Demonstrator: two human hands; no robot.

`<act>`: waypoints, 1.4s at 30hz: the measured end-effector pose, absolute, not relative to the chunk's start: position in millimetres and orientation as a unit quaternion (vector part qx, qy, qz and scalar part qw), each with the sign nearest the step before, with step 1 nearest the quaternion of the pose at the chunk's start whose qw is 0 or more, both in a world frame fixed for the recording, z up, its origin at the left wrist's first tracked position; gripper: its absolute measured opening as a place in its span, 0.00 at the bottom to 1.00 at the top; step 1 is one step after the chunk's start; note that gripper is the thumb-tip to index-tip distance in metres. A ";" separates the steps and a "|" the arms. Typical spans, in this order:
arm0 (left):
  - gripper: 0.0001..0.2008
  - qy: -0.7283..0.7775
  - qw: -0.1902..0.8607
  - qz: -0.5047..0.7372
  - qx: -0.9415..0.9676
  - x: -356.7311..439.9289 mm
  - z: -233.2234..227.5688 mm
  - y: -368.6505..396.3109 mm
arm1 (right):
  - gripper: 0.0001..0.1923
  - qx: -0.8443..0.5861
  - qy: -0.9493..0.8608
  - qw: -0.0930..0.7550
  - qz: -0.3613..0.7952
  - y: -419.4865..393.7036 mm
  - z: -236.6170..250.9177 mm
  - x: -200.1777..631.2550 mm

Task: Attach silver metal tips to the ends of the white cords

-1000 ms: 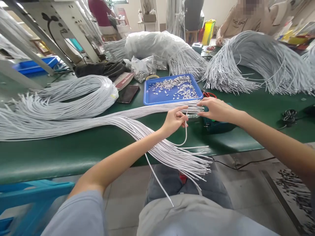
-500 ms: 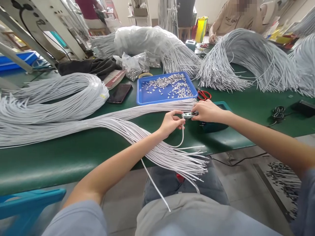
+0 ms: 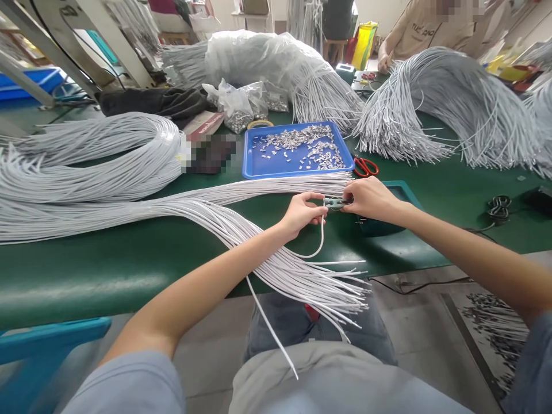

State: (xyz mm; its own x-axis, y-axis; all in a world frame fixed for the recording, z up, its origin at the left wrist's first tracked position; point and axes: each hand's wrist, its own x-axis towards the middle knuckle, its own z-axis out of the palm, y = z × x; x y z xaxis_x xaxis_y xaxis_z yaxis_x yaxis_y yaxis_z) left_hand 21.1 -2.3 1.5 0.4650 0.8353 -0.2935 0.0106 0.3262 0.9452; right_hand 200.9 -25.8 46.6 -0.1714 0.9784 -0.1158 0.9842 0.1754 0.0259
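Note:
Over the green table my left hand [image 3: 301, 215] is closed, pinching one white cable [image 3: 322, 233] near its end. Below the fingers that cable droops in a loop back to the loose cable bundle [image 3: 284, 267]. My right hand [image 3: 371, 197] is closed around a small metal pliers-like tool [image 3: 334, 202], whose tip meets the cable end at my left fingertips. Its exact kind is too small to tell, and the palm hides its rear part. Behind my hands lies a second row of white cables [image 3: 276, 186]. A dark green bin [image 3: 382, 225] stands under my right wrist.
A blue tray [image 3: 254, 168] of small metal pieces stands behind the cables, with red-handled scissors [image 3: 366, 167] beside it. Large grey cable coils [image 3: 142, 158] lie left and more cable bundles [image 3: 392, 123] back right. A person [image 3: 431, 34] sits across the table.
The view has shifted slightly, so most things sit a little to the right. Both hands keep their grip at the cable end; the tool appears turned slightly.

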 end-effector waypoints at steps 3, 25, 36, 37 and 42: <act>0.12 0.422 0.691 0.296 0.507 21.2 0.2 -1.9 | 0.08 0.643 0.764 0.052 -0.028 -25.6 46.8 199.9; 0.11 0.420 0.687 0.288 0.519 19.9 -0.2 -4.6 | 0.23 0.701 0.705 -0.077 -0.069 -37.6 48.1 217.2; 0.12 0.413 0.671 0.320 0.526 14.3 -3.8 -3.5 | 0.24 0.710 0.701 -0.053 -0.045 -36.3 38.1 215.6; 0.12 0.411 0.665 0.330 0.529 13.9 -3.2 -4.1 | 0.24 0.712 0.698 -0.064 -0.050 -36.2 38.0 216.3; 0.23 0.319 0.669 0.360 0.567 15.8 -6.4 -8.9 | 0.23 0.712 0.674 -0.172 -0.100 -35.1 38.5 219.3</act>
State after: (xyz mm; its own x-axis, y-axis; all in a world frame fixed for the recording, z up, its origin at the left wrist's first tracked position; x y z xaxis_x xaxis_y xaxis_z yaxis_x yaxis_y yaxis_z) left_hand 15.8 -8.9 -6.4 0.5378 0.8429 -0.0183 -0.1197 0.0978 0.9880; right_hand 219.3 -35.1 38.5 0.0722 0.9933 0.0899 0.9244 -0.0328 -0.3799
